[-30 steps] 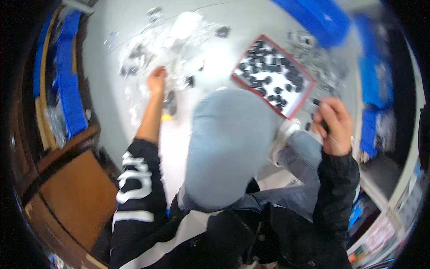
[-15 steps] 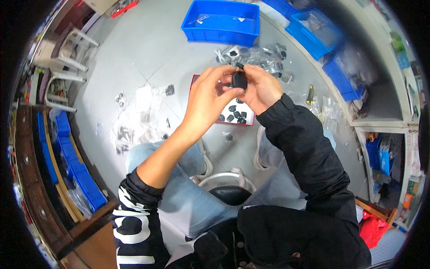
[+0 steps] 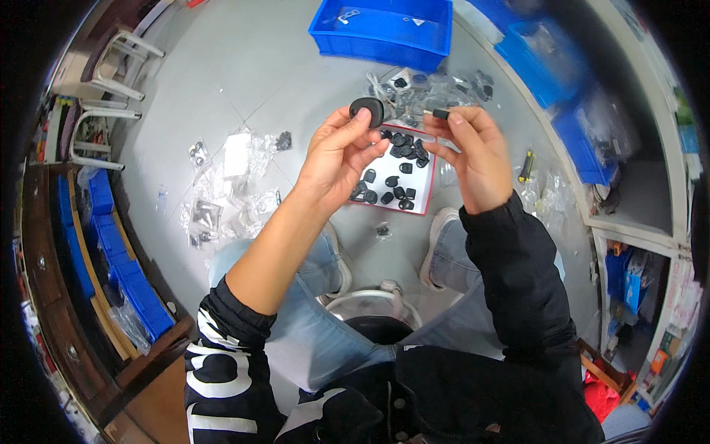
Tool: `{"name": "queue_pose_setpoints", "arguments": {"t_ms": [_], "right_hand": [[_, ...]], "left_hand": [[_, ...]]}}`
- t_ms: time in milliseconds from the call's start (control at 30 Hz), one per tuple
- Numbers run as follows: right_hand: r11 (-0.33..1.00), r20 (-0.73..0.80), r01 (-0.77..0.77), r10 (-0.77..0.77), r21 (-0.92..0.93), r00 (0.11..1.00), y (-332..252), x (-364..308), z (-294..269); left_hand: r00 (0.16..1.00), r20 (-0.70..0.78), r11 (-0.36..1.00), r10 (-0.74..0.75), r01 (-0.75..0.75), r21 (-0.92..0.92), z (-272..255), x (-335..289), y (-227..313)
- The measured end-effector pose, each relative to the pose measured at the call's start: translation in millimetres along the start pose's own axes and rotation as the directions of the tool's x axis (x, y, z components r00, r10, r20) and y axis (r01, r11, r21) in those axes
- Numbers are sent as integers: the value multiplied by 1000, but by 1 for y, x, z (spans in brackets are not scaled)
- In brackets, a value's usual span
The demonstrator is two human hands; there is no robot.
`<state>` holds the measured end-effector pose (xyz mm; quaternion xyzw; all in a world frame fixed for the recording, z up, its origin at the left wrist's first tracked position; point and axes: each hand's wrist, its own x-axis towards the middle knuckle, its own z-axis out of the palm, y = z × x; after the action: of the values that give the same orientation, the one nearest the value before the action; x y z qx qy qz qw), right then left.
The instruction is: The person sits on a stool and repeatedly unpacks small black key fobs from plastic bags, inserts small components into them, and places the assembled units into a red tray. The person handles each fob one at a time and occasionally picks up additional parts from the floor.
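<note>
Here you are, both hands up in the upper centre of the frame, and each one has something in it. Your left hand [image 3: 336, 152] pinches a flat, rounded black piece [image 3: 367, 109], thumb across the near face, its broad side turned up towards you. Your right hand [image 3: 481, 159] grips a slim black part [image 3: 441, 114] between thumb and fingers, a thin pale tip pointing left; the other fingers curl loosely. The two parts stand apart, a gap between them.

How do they handle? Both look light and stiff, probably hard plastic, so a soft pinch should do. The rounded piece looks smooth, maybe a touch slippery: take it by its edges, thumb on one face, fingers behind. On the slim part, that tip seems the delicate bit, so hold the dark body and spare the end.

Just below your hands sits the red-rimmed tray [image 3: 419, 179], white inside, with more small black pieces [image 3: 392, 180] scattered across it. Beyond, clear bags [image 3: 414, 95] crumple on the grey floor [image 3: 185, 96], and the blue bin [image 3: 381, 48] stands at top centre. What your fingers hide behind the rounded piece, you can't tell from here.
</note>
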<state>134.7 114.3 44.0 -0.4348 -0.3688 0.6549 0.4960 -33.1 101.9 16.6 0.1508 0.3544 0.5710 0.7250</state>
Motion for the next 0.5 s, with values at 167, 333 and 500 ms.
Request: {"name": "queue_pose_setpoints", "arguments": {"t_ms": [167, 333, 500], "right_hand": [[962, 160, 207, -180, -178, 971, -8, -20, 14], [606, 355, 656, -553, -449, 754, -8, -25, 18], [329, 493, 765, -610, -554, 620, -10, -21, 15]], "left_hand": [[956, 292, 967, -19, 92, -237, 0, -10, 8], [923, 375, 936, -85, 203, -287, 7, -15, 7], [918, 389, 956, -79, 180, -230, 11, -18, 8]]}}
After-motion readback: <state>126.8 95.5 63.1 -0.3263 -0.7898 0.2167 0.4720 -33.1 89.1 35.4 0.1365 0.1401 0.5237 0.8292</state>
